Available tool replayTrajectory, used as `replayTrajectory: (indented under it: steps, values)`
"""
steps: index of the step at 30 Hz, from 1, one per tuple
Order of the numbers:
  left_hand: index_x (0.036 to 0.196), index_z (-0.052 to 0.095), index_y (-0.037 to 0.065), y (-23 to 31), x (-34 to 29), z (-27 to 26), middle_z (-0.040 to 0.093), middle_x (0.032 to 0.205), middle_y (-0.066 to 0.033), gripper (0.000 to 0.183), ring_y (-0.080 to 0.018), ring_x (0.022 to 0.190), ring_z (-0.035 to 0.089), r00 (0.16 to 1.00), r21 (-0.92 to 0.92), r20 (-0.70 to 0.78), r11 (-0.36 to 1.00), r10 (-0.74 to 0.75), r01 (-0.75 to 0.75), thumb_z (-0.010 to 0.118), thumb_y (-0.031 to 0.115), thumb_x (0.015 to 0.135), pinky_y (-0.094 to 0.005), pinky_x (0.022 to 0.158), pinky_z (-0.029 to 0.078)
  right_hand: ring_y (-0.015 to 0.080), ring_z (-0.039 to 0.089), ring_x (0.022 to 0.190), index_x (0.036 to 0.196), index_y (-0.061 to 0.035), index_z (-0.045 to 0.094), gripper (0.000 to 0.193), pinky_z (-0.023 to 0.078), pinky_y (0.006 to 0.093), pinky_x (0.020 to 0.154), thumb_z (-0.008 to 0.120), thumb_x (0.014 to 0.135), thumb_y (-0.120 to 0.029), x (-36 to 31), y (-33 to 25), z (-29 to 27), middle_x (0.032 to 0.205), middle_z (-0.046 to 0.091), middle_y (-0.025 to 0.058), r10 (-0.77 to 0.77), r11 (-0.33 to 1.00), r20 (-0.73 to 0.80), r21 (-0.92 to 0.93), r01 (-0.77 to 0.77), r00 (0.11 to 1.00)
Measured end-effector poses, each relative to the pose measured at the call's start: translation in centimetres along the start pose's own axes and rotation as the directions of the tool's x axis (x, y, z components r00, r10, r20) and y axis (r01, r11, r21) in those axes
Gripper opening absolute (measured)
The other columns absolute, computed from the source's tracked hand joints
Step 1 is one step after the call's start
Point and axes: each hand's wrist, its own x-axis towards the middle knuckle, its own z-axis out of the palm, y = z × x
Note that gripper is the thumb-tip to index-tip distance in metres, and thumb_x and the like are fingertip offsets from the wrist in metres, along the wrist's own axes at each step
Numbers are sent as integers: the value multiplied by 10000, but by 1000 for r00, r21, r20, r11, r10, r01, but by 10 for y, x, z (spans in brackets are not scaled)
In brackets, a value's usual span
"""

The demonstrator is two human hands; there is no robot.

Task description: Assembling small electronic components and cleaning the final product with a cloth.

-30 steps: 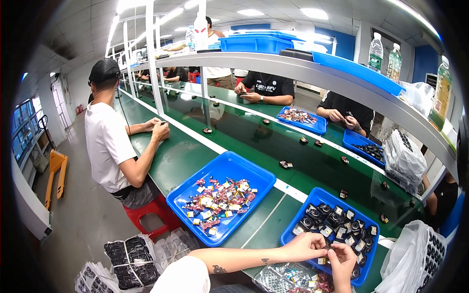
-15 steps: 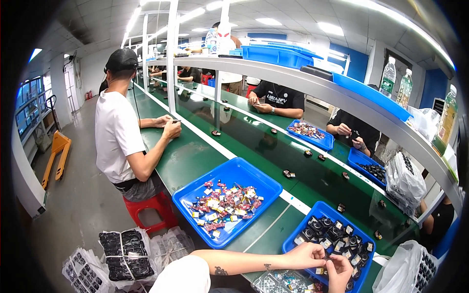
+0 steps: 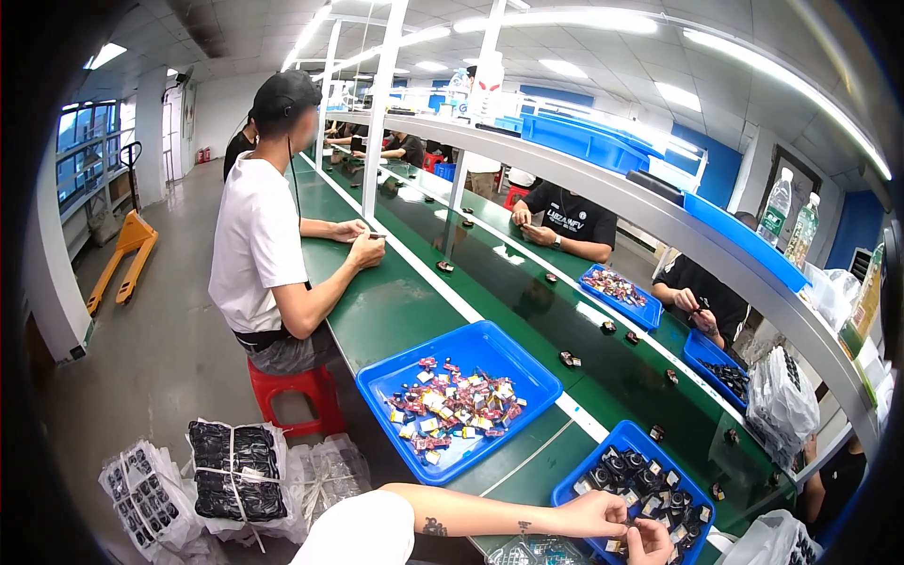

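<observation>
My left hand [image 3: 595, 516] reaches in from the lower edge, its fingers pinched close together. Just right of it, my right hand [image 3: 650, 543] is closed too, thumb and fingertips meeting the left hand's. Whatever small dark piece sits between the fingertips is mostly hidden by them. Both hands are over a blue tray [image 3: 562, 492] full of small black camera-like units with pale labels. A clear plastic blister tray [image 3: 527, 550] shows partly under my left forearm. Further left stands a larger blue tray [image 3: 380, 395] heaped with small red, white and yellow parts.
A green conveyor belt [image 3: 499, 299] carries scattered black units. A co-worker in a white shirt [image 3: 256, 226] sits left on a red stool [image 3: 303, 400]; others sit across. Bundled black trays [image 3: 237, 473] are stacked by my left. A metal shelf [image 3: 603, 179] with bottles and blue trays spans overhead.
The whole view has shifted, so the scene sits further right and slightly lower. My hands stay together over the tray of black units, fingers still pinched.
</observation>
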Motion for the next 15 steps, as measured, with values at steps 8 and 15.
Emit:
replayTrajectory:
  steps: [8,15]
  values:
    - [796,589,25,-2,1,1,611,693,-20,269,-64,621,547,1000,24,-12,1000,14,-14,675,279,791,-221,554,434,119,597,809,1037,17,612,190,478,214,698,633,863,-55,-2,-4,1,925,632,56,11,1000,-6,-10,-11,1000]
    - [791,587,24,-1,0,2,611,686,-26,277,-69,619,545,1000,25,-14,1000,18,-17,673,287,790,-228,549,430,118,596,807,1043,16,606,195,479,215,697,632,865,-60,-3,-5,1,921,629,55,13,1000,12,-2,-13,1000]
